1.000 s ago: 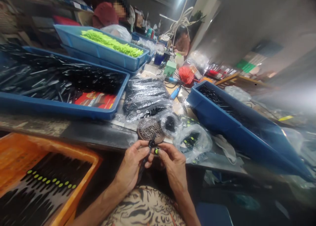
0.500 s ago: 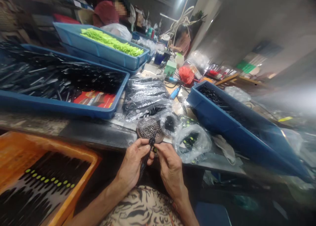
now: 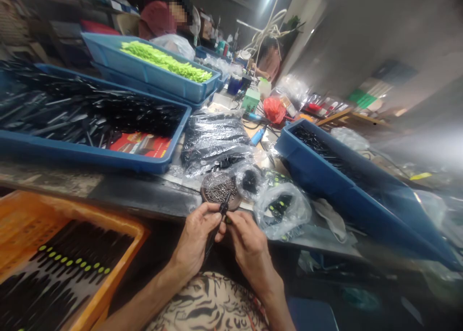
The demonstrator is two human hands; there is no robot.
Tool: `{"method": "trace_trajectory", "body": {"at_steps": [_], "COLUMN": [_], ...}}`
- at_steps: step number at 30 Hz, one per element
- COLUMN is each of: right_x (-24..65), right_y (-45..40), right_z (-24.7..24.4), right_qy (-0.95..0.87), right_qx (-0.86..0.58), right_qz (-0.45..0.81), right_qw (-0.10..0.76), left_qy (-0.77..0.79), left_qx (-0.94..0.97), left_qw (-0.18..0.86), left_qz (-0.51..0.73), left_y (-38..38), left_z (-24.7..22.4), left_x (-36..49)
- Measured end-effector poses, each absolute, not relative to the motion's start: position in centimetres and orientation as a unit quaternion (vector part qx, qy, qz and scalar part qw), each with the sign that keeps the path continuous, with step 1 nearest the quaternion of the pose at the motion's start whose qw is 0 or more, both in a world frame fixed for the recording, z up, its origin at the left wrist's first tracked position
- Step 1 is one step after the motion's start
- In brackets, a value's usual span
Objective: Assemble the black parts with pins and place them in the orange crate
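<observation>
Since the earlier frame, the right hand (image 3: 250,244) has closed over the small green piece (image 3: 227,220), which now shows only as a sliver. Its fingertips (image 3: 231,216) pinch that piece against the top of a slender black part (image 3: 223,208), while the left hand (image 3: 197,239) wraps round the part with its fingers pressed together. The part is held upright, just in front of a round brown dish of small metal screws (image 3: 234,205). Two clear plastic bags sit beside the dish, one of black pieces (image 3: 249,181) and one of green-dotted black pieces (image 3: 280,210). A larger bag of black parts (image 3: 213,138) lies behind them. Three blue trays (image 3: 108,157) stand on the bench, one holding green pieces (image 3: 162,63). An orange crate (image 3: 123,227) sits lower left, and two people work farther along.
</observation>
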State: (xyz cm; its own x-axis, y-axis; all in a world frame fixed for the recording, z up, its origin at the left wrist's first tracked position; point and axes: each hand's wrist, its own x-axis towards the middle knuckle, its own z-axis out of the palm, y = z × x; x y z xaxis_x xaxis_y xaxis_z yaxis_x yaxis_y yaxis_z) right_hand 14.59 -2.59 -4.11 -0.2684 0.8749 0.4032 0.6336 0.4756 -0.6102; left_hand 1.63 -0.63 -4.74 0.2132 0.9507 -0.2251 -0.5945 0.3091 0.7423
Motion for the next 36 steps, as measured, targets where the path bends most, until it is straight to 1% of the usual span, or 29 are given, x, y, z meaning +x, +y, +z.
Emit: {"method": "trace_trajectory", "body": {"at_steps": [3, 7, 11, 15, 19, 23, 30, 32, 36], "right_x": [14.8, 14.8, 14.7, 14.7, 14.6, 14.5, 14.7, 14.7, 14.7], "right_y": [-2.6, -2.6, -2.5, -2.5, -2.5, -2.4, -2.1, -2.1, -2.0], "right_z": [-4.2, -4.5, -4.9, -4.8, -4.3, -3.6, -4.1, -4.3, -4.2], "right_qy": [-0.785, -0.789, -0.803, -0.807, -0.796, -0.783, -0.746, -0.738, -0.725], "right_qx": [-0.486, -0.482, -0.484, -0.488, -0.502, -0.511, -0.523, -0.527, -0.54], "right_qz": [0.163, 0.154, 0.149, 0.14, 0.133, 0.173, 0.225, 0.229, 0.235], "right_qw": [0.347, 0.348, 0.316, 0.3, 0.311, 0.311, 0.347, 0.354, 0.356], "left_qy": [0.339, 0.343, 0.353, 0.379, 0.402, 0.417, 0.445, 0.443, 0.426], "left_qx": [0.264, 0.273, 0.279, 0.327, 0.404, 0.459, 0.549, 0.546, 0.515], "left_qw": [0.736, 0.732, 0.728, 0.696, 0.649, 0.615, 0.538, 0.538, 0.577], "left_qz": [0.524, 0.522, 0.516, 0.515, 0.503, 0.487, 0.46, 0.465, 0.469], "left_y": [-0.6, -0.5, -0.3, -0.3, -0.4, -0.6, -0.6, -0.6, -0.5], "left_z": [-4.7, -4.7, -4.7, -4.6, -4.6, -4.6, -4.9, -5.0, -5.0], "left_x": [1.7, 1.7, 1.6, 1.4, 1.3, 1.1, 1.0, 1.0, 1.0]}}
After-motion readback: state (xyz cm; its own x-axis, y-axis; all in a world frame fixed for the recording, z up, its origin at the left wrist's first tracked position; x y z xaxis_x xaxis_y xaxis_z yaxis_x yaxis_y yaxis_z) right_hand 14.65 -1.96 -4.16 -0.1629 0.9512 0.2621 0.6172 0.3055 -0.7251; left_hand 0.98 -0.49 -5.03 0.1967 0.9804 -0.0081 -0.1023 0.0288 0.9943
